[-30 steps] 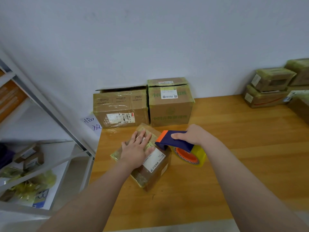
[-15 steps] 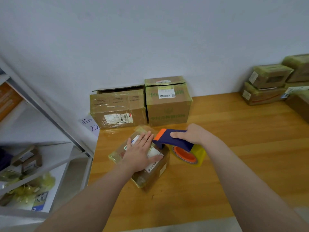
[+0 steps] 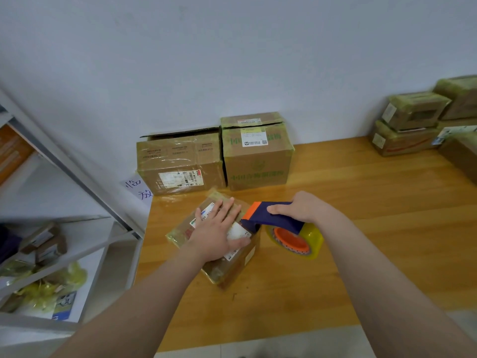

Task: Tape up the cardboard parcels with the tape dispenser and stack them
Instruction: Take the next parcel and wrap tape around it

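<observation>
A small cardboard parcel (image 3: 232, 267) with white labels lies at an angle on the wooden table (image 3: 374, 228), near its left edge. My left hand (image 3: 216, 233) presses flat on the parcel's top with fingers spread. My right hand (image 3: 302, 206) grips the navy and orange handle of the tape dispenser (image 3: 273, 218). The dispenser's front end meets the parcel's right top edge. Its yellowish tape roll (image 3: 296, 240) with an orange hub hangs just right of the parcel.
Two larger taped boxes (image 3: 180, 164) (image 3: 258, 156) stand against the wall behind the parcel. More taped parcels (image 3: 413, 125) are stacked at the far right. A metal shelf rack (image 3: 64, 241) with small boxes and crumpled tape stands left of the table.
My left hand slid back along the parcel's top toward its near end, uncovering a label at the far end. The dispenser in my right hand stayed at the parcel's right edge.
</observation>
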